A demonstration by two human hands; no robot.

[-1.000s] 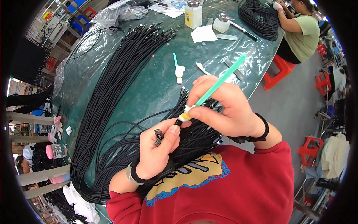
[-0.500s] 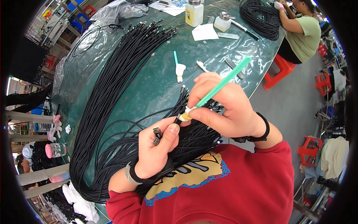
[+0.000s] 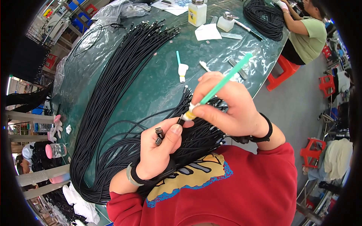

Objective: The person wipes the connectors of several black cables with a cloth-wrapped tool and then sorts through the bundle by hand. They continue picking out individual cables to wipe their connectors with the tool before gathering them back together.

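Note:
My left hand (image 3: pixel 155 152) is closed around black USB cables, with two dark connectors (image 3: pixel 159 136) sticking out beside its thumb. Another black plug (image 3: pixel 181 121) is pinched between its thumb and forefinger. My right hand (image 3: pixel 235 107) pinches a green stick swab (image 3: pixel 227 79) low down, near its white wrapped tip with a yellow band (image 3: pixel 190 115). That tip meets the pinched plug; the exact contact is partly hidden by fingers. Below both hands a bundle of black cables (image 3: pixel 203 139) lies across the table edge and against my red top.
A long bundle of black cables (image 3: pixel 109 83) curves down the left of the green table (image 3: pixel 151 86). A second wrapped swab (image 3: pixel 182 71) lies ahead. Farther off stand two bottles (image 3: pixel 197 14) by white paper (image 3: pixel 208 32). A person (image 3: pixel 307 34) sits at the far right by coiled cables (image 3: pixel 263 19).
The swab's upper end has shifted slightly up and left, and my right hand has moved a little with it. My left hand stays nearly still, holding the cables.

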